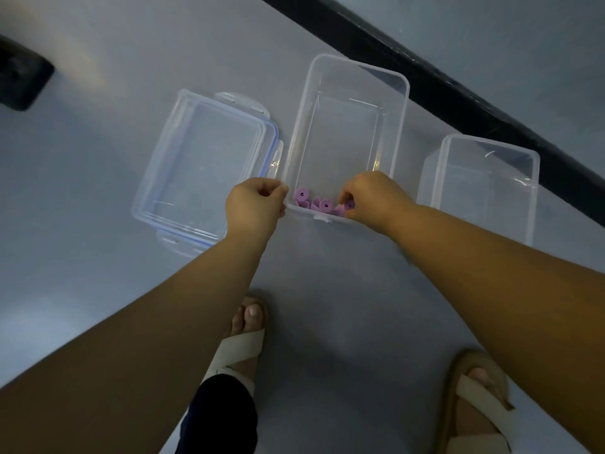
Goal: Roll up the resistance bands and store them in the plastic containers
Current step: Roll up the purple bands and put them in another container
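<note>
A clear plastic container (397,103) stands open on the grey floor in the middle. Rolled purple resistance bands (314,201) lie in its near end. My right hand (373,198) reaches over the near rim into that end, its fingers curled on a purple band. My left hand (255,204) pinches the container's near left corner at the rim. A second open clear container (530,198) stands to the right.
A clear lid with blue seal and clips (203,168) lies flat on the floor left of the middle container. A black strip (458,90) runs diagonally behind the containers. My sandalled feet (242,339) stand below the arms. A dark object (19,77) sits far left.
</note>
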`<state>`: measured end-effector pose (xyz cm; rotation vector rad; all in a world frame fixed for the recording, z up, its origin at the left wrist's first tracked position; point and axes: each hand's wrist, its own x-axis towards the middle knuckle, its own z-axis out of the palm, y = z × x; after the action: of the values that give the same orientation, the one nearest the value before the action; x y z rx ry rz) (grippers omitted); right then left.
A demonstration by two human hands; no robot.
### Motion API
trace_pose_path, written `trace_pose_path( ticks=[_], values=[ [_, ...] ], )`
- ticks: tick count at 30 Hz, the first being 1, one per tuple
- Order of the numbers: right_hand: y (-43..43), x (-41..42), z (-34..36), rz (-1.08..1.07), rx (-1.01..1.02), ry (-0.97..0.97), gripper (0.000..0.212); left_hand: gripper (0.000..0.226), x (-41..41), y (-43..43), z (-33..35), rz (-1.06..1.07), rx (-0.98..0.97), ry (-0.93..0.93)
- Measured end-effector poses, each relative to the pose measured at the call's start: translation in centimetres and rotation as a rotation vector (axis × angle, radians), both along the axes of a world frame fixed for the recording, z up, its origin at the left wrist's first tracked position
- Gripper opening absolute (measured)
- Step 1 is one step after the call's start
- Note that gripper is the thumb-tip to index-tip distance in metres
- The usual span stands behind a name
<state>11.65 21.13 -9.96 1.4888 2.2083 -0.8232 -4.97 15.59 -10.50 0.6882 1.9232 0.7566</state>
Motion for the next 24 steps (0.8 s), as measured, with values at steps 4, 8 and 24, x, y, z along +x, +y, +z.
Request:
trace_pose_path(
  ticks=[4,8,24],
  values=[
    [0.1,-0.2,0.1,0.006,-0.027,-0.035,0.025,0.021,0.1,-0.2,-0.1,-0.003,0.011,0.003],
    [0.0,-0.2,0.1,-0.011,-0.020,-0.038,0.021,0.022,0.1,-0.3,-0.2,0.005,0.020,-0.002],
    [0.8,-0.9,0.9,-0.207,-0.160,-0.018,0.030,0.022,0.1,-0.4,-0.3,0.010,0.035,-0.009]
  ],
)
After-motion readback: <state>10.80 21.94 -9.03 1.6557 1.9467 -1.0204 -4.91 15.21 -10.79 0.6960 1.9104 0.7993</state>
